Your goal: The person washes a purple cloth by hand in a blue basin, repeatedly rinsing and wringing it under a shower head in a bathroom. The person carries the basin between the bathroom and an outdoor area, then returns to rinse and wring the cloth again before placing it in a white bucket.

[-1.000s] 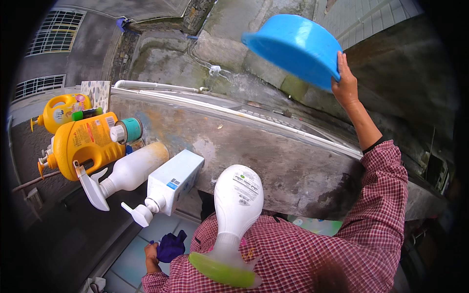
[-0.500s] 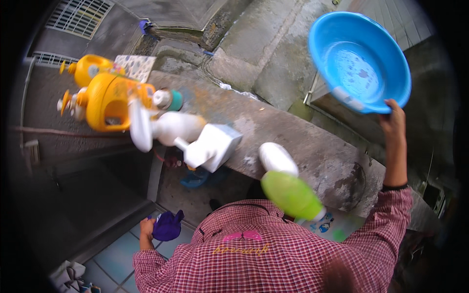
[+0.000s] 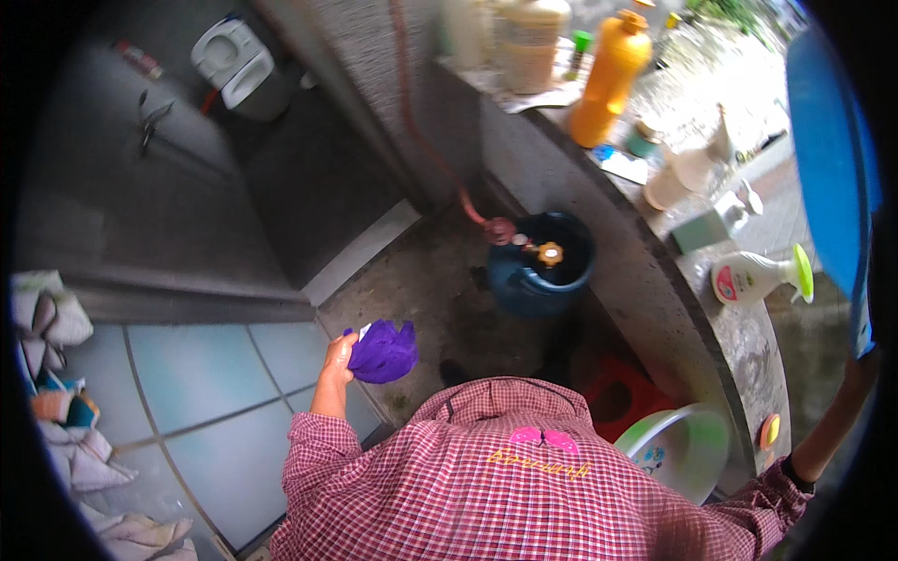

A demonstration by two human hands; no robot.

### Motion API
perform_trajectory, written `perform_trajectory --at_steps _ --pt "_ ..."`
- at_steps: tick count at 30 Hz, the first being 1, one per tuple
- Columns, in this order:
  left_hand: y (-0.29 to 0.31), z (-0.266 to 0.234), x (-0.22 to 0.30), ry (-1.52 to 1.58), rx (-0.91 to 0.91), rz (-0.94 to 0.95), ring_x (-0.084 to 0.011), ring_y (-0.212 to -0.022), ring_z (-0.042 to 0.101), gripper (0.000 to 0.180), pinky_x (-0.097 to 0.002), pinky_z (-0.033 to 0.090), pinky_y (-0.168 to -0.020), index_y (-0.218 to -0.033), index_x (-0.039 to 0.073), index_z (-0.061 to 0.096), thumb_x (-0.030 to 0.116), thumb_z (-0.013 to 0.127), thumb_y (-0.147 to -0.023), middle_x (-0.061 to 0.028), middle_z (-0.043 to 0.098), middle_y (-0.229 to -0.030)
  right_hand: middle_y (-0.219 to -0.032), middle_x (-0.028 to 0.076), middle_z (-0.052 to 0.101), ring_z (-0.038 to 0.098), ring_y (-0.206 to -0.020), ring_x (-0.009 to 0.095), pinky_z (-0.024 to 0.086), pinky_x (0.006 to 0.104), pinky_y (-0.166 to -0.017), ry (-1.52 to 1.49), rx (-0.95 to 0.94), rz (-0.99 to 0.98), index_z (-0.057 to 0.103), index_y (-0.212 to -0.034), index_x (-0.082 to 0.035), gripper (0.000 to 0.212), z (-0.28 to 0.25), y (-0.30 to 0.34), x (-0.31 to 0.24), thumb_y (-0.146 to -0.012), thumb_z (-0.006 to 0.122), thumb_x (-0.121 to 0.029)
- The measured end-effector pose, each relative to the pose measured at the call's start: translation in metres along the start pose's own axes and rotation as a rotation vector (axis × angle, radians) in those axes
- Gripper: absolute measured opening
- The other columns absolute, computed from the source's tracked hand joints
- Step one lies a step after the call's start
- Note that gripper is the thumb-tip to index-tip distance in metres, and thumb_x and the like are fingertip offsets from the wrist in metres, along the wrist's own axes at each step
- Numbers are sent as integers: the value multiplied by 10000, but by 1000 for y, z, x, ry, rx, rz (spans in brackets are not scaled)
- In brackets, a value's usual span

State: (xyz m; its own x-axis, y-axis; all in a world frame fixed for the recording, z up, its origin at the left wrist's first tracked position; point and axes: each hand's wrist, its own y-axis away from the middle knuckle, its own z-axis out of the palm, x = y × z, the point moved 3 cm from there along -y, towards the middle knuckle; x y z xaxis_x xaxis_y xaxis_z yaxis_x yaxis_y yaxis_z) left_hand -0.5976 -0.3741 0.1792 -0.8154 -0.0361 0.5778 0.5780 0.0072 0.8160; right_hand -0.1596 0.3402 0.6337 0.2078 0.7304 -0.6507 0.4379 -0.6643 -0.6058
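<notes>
The basin point(image 3: 828, 159) is at 2 o'clock, out past the counter point(image 3: 753, 365), seen nearly edge-on and partly lost in the dark rim of the view; whether it holds anything does not show; the right hand point(image 3: 862, 366), between 3 and 4 o'clock, has its grip closed on the basin's lower end, though the separate fingers are too dim to make out. The left hand point(image 3: 339, 355), at 8 o'clock, has its grip closed round one side of the cloth point(image 3: 383, 353), which is purple and bunched; the rest of it bulges free toward 3 o'clock from the fingers.

The basin looks like thin plastic, so likely light and fairly stiff, with some flex and a slick wall if wet; the rim seems the surest hold, and one-handed it may swing or twist. The cloth should be light, limp and hard to damage; a handful at its middle would gather it best, since loose folds may droop.

The spray bottle point(image 3: 748, 279) lies on the counter at 3 o'clock, near the basin; the cylinder point(image 3: 538, 285) stands on the floor just off centre toward 3 o'clock; the tub point(image 3: 697, 449) is at 4 o'clock.
</notes>
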Motion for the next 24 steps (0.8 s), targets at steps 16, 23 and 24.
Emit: perform_trajectory --at_steps 16,23,24 --pt "69 -89 198 846 -413 485 -340 -1105 562 443 -464 435 -987 -1200 7 541 319 351 -948 -173 582 -1192 -835 127 629 628 -644 240 549 353 -568 -756 -1070 1030 573 -984 57 254 586 174 -191 -751 568 -44" --pt "23 -15 328 817 -476 323 -348 -1135 530 501 -516 395 -1000 -1184 -26 526 161 504 -719 -169 568 -1202 -911 165 614 626 -749 286 546 412 -590 -687 -1285 951 550 -1054 66 268 826 225 -220 -806 522 -32" --pt "8 -8 336 834 -510 273 -351 -1144 523 492 -519 388 -1006 -1177 -42 519 137 502 -719 -178 563 -1206 -930 169 601 621 -776 305 551 449 -621 -612 -1342 979 528 -1083 73 287 848 227 -225 -816 504 -30"
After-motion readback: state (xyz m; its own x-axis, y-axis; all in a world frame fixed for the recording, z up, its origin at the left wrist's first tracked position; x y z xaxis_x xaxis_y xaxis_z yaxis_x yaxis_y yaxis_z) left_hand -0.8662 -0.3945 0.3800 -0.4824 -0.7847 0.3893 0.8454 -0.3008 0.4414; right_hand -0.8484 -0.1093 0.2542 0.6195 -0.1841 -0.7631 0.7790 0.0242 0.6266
